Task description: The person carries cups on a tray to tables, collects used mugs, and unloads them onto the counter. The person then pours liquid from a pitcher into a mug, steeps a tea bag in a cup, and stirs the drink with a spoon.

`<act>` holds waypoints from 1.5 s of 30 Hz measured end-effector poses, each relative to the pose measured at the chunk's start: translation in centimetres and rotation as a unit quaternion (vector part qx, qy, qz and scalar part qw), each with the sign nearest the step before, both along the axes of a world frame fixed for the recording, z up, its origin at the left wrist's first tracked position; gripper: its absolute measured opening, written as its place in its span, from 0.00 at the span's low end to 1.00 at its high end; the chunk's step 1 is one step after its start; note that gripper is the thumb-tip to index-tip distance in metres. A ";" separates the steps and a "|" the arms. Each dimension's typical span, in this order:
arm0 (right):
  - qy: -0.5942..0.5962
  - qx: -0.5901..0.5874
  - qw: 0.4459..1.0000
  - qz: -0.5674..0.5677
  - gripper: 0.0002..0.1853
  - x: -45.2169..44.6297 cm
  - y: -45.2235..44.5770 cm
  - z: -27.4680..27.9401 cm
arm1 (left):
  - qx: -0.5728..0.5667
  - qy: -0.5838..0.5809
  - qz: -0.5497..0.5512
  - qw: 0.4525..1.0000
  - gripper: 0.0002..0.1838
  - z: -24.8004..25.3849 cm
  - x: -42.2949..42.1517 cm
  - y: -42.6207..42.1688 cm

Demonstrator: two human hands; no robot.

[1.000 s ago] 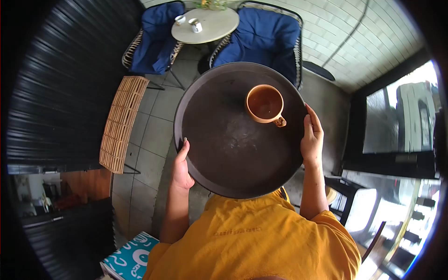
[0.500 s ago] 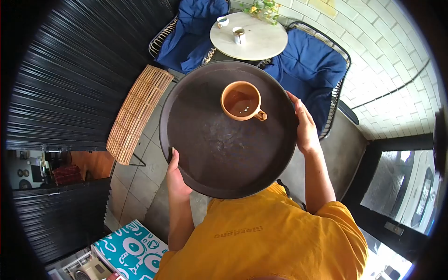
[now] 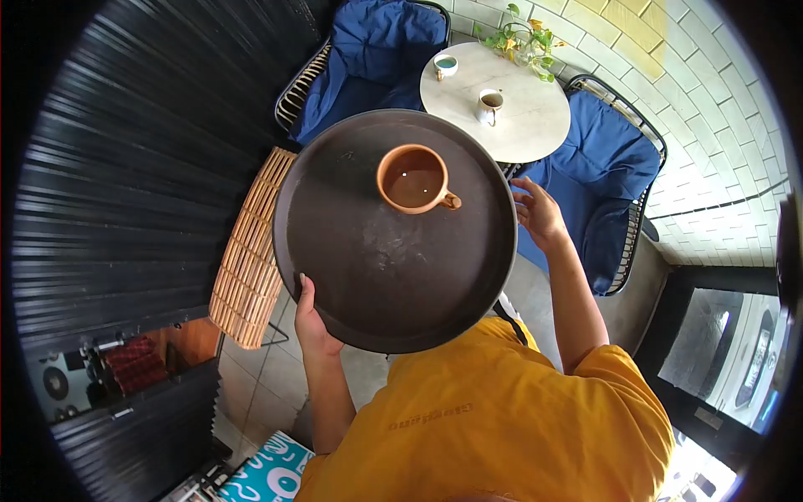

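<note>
A round dark brown tray [image 3: 376, 293] is held out in front of my chest. My left hand [image 3: 314, 325] grips its lower left rim, thumb on top and the other fingers hidden underneath. On the tray's far half stands an upright terracotta-coloured mug [image 3: 413, 179], its handle pointing right; a little liquid seems to glint at the bottom. My right hand [image 3: 539, 212] is just off the tray's right rim, fingers apart and holding nothing. Beyond the tray, a pale cup [image 3: 490, 107] and a smaller cup with a greenish inside [image 3: 446, 66] stand on a round marble-look table [image 3: 535, 125].
Blue-cushioned chairs stand left [image 3: 389, 42] and right [image 3: 602, 142] of the table. A plant [image 3: 527, 42] sits at the table's back edge by the white brick wall [image 3: 711, 125]. A rattan bench [image 3: 251, 259] is at left, beside a black corrugated wall [image 3: 150, 167].
My right hand has let go of the tray's right rim and opened. The table, cups and chairs now appear nearer and further right. My left hand keeps its hold on the tray.
</note>
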State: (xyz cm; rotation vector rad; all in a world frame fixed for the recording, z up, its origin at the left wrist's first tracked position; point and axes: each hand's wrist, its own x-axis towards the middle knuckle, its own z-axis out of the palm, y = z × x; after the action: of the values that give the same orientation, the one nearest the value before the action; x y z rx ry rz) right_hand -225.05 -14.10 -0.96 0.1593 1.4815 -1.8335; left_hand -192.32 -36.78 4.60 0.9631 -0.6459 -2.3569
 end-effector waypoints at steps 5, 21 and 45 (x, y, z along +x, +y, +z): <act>0.102 0.125 0.987 -0.025 0.27 -6.2 -8.7 -5.0 | 0.010 -0.017 0.032 0.999 0.28 -0.3 -3.9 -6.0; 0.230 0.377 0.897 0.028 0.33 -32.4 -32.9 -25.7 | 0.047 -0.092 0.151 0.983 0.27 -2.0 -24.3 -20.0; -0.003 0.006 0.988 -0.153 0.31 -32.0 -36.0 -25.6 | 0.057 -0.098 0.146 0.983 0.28 -3.7 -23.9 -23.8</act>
State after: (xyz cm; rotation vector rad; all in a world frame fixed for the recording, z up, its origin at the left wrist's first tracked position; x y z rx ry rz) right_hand -257.09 -50.14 -26.61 0.4177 1.5287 -2.0616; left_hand -216.22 -60.56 0.91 1.2620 -0.4110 -2.0750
